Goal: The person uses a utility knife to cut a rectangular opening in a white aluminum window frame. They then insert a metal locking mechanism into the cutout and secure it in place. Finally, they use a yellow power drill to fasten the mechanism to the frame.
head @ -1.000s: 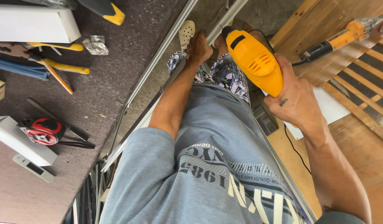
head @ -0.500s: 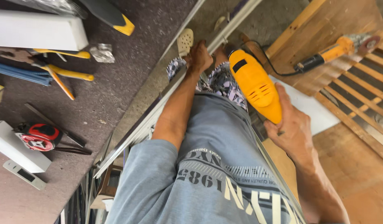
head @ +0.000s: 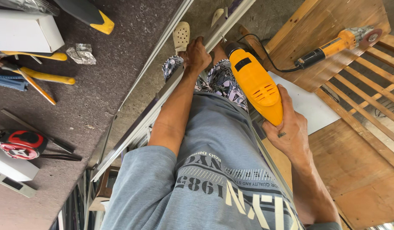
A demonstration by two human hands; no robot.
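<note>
Looking straight down my body, my left hand (head: 198, 55) grips a long grey aluminium profile (head: 163, 96) that runs diagonally past my legs. My right hand (head: 291, 132) holds a yellow corded power drill (head: 254, 85) by its grip, nose pointing down toward the profile near my left hand. The drill's tip is hidden behind the profile and my shorts. My grey printed T-shirt fills the lower middle.
A dark felt-covered bench (head: 103, 76) lies to the left with yellow-handled snips (head: 39, 79), a red tape measure (head: 20, 145) and white blocks (head: 24, 32). To the right are a wooden pallet (head: 363, 106), a white board (head: 310, 106) and an orange angle grinder (head: 337, 42).
The view has shifted slightly. The drill has swung a little lower and to the right in view, while my left hand keeps its grip on the profile.
</note>
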